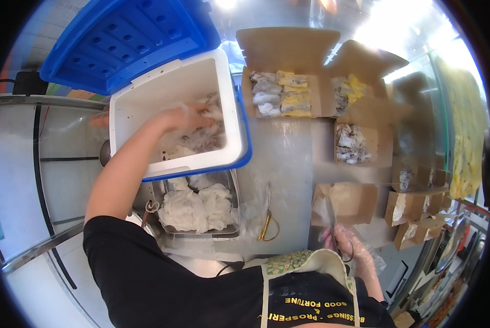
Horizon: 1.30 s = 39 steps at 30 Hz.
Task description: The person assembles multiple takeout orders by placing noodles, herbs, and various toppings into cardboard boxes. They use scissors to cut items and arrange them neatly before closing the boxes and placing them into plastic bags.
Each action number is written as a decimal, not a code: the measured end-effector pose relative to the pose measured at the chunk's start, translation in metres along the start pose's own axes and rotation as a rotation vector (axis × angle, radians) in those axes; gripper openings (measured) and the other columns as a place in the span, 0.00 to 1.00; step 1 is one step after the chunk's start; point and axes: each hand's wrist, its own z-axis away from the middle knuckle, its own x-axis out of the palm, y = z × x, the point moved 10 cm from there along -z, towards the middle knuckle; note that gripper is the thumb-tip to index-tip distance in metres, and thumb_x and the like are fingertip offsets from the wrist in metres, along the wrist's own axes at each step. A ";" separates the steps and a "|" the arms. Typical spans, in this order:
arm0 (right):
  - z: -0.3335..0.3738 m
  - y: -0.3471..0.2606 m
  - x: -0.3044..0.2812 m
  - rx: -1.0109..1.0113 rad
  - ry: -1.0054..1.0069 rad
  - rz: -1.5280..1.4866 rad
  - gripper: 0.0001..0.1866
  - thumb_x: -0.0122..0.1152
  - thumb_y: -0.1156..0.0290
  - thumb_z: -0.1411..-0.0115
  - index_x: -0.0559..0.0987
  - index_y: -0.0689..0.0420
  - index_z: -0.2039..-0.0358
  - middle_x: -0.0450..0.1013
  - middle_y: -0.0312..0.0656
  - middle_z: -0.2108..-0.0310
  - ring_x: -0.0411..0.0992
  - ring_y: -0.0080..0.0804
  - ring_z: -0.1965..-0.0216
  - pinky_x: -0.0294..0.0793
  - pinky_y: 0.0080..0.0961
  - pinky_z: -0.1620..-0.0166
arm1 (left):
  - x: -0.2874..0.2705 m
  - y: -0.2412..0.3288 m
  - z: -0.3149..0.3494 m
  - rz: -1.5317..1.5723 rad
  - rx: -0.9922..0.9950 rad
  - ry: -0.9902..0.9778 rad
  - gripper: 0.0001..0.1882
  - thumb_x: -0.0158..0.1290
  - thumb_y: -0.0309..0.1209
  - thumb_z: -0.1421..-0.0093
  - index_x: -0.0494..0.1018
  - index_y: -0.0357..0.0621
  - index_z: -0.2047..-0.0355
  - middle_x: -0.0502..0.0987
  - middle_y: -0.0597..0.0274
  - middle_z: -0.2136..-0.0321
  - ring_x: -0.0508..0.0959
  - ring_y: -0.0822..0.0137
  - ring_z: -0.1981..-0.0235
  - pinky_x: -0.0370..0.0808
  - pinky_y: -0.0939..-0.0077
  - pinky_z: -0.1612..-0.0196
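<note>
My left hand (pixel 193 116), in a thin clear plastic glove, reaches into a white-walled cooler box (pixel 146 104) with a raised blue lid (pixel 130 41). Its fingers are among pale, dark-flecked pieces (pixel 209 134), and the plastic and pieces partly hide them. Low on the right, my gloved right hand (pixel 350 244) is closed on dark-handled scissors (pixel 333 221). Their blades point away from me, over the near edge of an open cardboard box (pixel 354 202) with some pale material inside.
Gold-handled scissors (pixel 266 225) lie on the metal counter (pixel 288 164). A clear tub (pixel 231 232) of white cloth-like material sits below the cooler. Open boxes hold white and yellow pieces (pixel 294 93) and speckled pieces (pixel 352 143); several smaller boxes (pixel 420 205) stand right.
</note>
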 end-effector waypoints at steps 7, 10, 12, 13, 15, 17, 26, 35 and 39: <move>0.035 0.014 -0.011 -0.036 0.030 -0.023 0.27 0.39 0.46 0.30 0.74 0.59 0.63 0.73 0.35 0.79 0.70 0.20 0.79 0.69 0.19 0.73 | -0.062 -0.039 0.099 0.239 -0.117 0.326 0.33 0.54 0.55 0.39 0.69 0.44 0.43 0.77 0.58 0.56 0.77 0.66 0.61 0.75 0.71 0.58; 0.051 0.018 -0.012 -0.113 0.014 -0.004 0.26 0.40 0.48 0.29 0.74 0.59 0.64 0.73 0.36 0.80 0.70 0.20 0.78 0.69 0.19 0.73 | -0.093 -0.032 0.160 0.272 -0.062 0.580 0.29 0.53 0.54 0.38 0.71 0.45 0.46 0.75 0.65 0.64 0.75 0.71 0.66 0.74 0.73 0.62; 0.066 0.020 -0.011 -0.129 -0.012 0.006 0.25 0.41 0.49 0.30 0.75 0.60 0.65 0.73 0.36 0.79 0.70 0.21 0.78 0.70 0.19 0.73 | -0.100 -0.024 0.196 0.340 -0.100 0.605 0.28 0.53 0.53 0.37 0.72 0.44 0.48 0.74 0.68 0.67 0.74 0.73 0.67 0.73 0.74 0.64; 0.075 0.018 -0.012 -0.148 -0.014 0.030 0.25 0.42 0.49 0.30 0.75 0.60 0.65 0.73 0.36 0.79 0.70 0.21 0.78 0.70 0.19 0.73 | -0.105 -0.010 0.214 0.386 -0.022 0.658 0.26 0.54 0.52 0.37 0.72 0.45 0.49 0.74 0.69 0.67 0.74 0.73 0.67 0.73 0.74 0.65; 0.091 0.013 -0.014 -0.167 0.007 0.041 0.23 0.44 0.50 0.30 0.75 0.59 0.65 0.72 0.35 0.78 0.68 0.21 0.78 0.69 0.19 0.72 | -0.114 0.016 0.249 0.520 0.069 0.778 0.24 0.55 0.51 0.37 0.73 0.46 0.51 0.73 0.71 0.68 0.74 0.74 0.67 0.72 0.75 0.66; 0.103 0.019 -0.019 -0.097 0.070 0.153 0.22 0.45 0.51 0.31 0.76 0.58 0.64 0.71 0.34 0.79 0.68 0.21 0.78 0.69 0.19 0.71 | -0.120 0.054 0.275 0.668 0.225 0.732 0.20 0.57 0.48 0.37 0.74 0.48 0.53 0.73 0.72 0.66 0.73 0.75 0.65 0.71 0.78 0.64; 0.141 0.015 -0.015 -0.575 -0.373 0.260 0.29 0.41 0.44 0.30 0.76 0.60 0.57 0.76 0.44 0.61 0.73 0.30 0.60 0.72 0.28 0.52 | -0.066 0.252 0.383 0.650 0.651 1.070 0.21 0.51 0.30 0.34 0.65 0.41 0.41 0.76 0.54 0.55 0.74 0.67 0.46 0.77 0.71 0.51; 0.062 0.069 -0.044 -0.393 -0.373 -0.683 0.41 0.31 0.27 0.38 0.74 0.55 0.59 0.75 0.42 0.65 0.74 0.31 0.65 0.74 0.32 0.59 | 0.186 0.377 0.182 1.121 0.473 0.747 0.19 0.58 0.27 0.39 0.70 0.44 0.47 0.75 0.63 0.56 0.75 0.71 0.56 0.75 0.74 0.55; 0.044 0.114 -0.085 -0.174 -0.084 -0.591 0.44 0.27 0.23 0.42 0.73 0.54 0.63 0.72 0.39 0.73 0.69 0.27 0.79 0.72 0.28 0.74 | 0.212 0.424 0.141 0.697 0.417 0.743 0.14 0.58 0.25 0.39 0.71 0.40 0.53 0.75 0.68 0.62 0.72 0.77 0.63 0.71 0.81 0.58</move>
